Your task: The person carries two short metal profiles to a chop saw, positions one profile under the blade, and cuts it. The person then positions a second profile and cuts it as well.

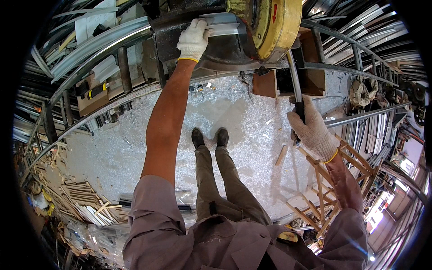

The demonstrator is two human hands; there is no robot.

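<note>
My left hand [194, 40], in a white knit glove with a yellow cuff edge, is closed on the left end of a short silver metal profile [223, 29]. That piece lies on the dark bed of a cut-off saw, its right end beside the yellow round blade guard [278, 31]. A red arrow marks the guard. My right hand [313, 130], gloved likewise, is wrapped around the black grip of the saw's lever [294, 74], a bare metal bar reaching down from the saw. The blade itself is hidden by the guard.
Racks of long metal profiles [364, 27] flank the saw. An open wooden box [312, 83] stands beneath it. A wooden frame stand [321, 189] is at my right, a wood offcut [281, 155] on the floor. Wood strips [85, 198] pile up at left.
</note>
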